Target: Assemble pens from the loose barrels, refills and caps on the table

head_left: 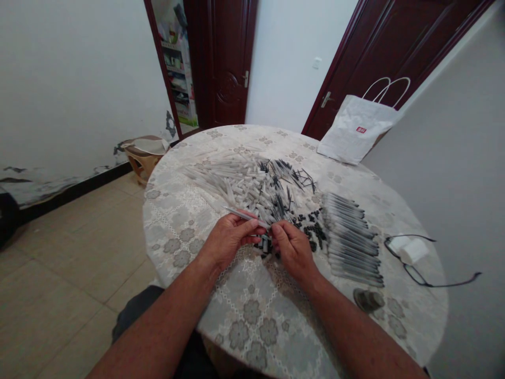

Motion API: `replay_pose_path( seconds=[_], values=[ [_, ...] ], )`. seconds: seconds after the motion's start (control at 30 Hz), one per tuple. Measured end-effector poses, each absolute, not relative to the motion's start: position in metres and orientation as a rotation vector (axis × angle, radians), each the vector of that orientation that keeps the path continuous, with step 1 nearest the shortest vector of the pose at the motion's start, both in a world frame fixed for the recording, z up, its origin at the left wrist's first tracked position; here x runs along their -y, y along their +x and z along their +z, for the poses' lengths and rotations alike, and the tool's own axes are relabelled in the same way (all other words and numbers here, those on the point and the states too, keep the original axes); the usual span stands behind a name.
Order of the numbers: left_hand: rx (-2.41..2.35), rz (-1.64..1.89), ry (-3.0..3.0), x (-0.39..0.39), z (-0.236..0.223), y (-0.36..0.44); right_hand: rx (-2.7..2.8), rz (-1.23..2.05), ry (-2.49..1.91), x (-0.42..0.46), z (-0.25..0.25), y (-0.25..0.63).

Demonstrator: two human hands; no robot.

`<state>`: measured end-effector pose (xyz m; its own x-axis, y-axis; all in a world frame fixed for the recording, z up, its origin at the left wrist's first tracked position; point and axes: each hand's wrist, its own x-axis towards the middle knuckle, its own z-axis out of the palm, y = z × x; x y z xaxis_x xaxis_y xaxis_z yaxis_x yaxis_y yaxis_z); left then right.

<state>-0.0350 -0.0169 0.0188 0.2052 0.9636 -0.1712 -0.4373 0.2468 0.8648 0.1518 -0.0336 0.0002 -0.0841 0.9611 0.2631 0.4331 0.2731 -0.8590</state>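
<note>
My left hand [231, 237] is closed on a thin pale pen barrel [242, 214] that points up and to the left. My right hand [294, 247] pinches the barrel's right end, with its fingers closed on a small part I cannot make out. Both hands hover over the near middle of a round table [260, 321] covered in a flowered lace cloth. Just beyond them lies a big heap of pale pen barrels [232, 181], with thin black refills [286, 173] and small black caps [313, 226] beside it. A neat row of assembled pens [351, 237] lies to the right.
Black-rimmed glasses [418, 263] and a small white block [412, 250] rest at the table's right edge. A white paper bag [357, 134] stands at the far right. A dark round lid [366, 300] lies near my right forearm. A low wooden stool [144, 155] stands by the left wall.
</note>
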Motion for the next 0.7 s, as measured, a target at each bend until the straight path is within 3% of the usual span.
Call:
replay_pose_path(
  seconds=[0.27, 0.7],
  values=[
    [-0.814, 1.127, 0.798, 0.0173, 0.0138, -0.0353, 1.820, 0.539, -1.293, 0.0373, 0.0032, 0.1490],
    [-0.808, 1.125, 0.810, 0.0193, 0.0125, -0.0350, 1.788, 0.587, -1.279, 0.0395, -0.0018, 0.1512]
  ],
)
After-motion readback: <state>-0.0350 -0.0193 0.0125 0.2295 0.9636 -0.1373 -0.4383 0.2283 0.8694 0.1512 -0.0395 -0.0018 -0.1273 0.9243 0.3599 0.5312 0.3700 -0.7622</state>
